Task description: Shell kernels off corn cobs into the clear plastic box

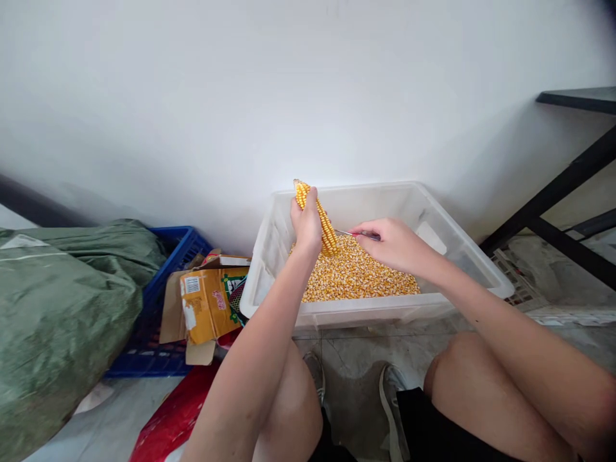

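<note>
My left hand (307, 223) is wrapped around an ear of corn (329, 236), which tilts with its lower end just over the kernels. Yellow kernels cover most of the cob that shows. In my right hand (391, 242) is a slim screwdriver-like tool (342, 232) with a metal shaft and a dark handle, its shaft pointing left at the cob. Whether its tip touches the cob I cannot tell. Both hands are over a translucent white plastic bin (359, 313), where loose corn kernels (360, 277) lie in a wide layer.
On the left, a green sack (72, 308) lies over a blue crate (149, 359) beside a torn yellow cardboard box (205, 305). A red bag (176, 410) is on the floor. Black metal framing (553, 186) stands at right. A white wall (289, 90) rises behind the bin.
</note>
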`<state>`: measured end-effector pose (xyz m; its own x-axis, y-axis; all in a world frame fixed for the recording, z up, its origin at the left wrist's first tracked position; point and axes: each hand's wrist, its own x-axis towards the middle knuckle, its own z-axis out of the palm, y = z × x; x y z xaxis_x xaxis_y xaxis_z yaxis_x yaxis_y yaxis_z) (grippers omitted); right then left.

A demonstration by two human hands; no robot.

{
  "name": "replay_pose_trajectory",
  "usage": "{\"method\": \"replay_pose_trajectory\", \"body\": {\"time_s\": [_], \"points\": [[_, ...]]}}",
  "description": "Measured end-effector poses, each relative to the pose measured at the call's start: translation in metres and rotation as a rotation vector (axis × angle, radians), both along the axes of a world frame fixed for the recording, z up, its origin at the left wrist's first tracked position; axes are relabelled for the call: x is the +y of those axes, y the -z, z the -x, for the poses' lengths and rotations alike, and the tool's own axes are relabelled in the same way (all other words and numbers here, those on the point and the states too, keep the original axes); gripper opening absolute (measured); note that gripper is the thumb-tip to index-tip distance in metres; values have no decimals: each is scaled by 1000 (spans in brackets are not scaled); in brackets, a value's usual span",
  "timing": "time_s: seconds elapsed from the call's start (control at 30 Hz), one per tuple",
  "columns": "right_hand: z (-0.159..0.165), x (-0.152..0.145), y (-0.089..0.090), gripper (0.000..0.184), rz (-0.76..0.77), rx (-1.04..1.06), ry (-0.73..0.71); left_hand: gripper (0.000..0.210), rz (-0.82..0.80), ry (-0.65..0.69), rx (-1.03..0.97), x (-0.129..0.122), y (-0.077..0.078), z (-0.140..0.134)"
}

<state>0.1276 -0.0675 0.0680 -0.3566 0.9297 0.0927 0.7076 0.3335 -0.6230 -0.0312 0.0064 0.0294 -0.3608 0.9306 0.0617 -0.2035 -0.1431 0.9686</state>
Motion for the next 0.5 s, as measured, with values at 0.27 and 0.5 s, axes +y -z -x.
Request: {"method": "replay_pose_trajectory", "body": {"time_s": [0.27,0.5], "points": [[-7,3,2,34,44,41,-11,53,-25,36,11,-1,2,-1],[0,2,0,28,88,-102,-25,42,-58,66,144,-7,0,-9]]}}
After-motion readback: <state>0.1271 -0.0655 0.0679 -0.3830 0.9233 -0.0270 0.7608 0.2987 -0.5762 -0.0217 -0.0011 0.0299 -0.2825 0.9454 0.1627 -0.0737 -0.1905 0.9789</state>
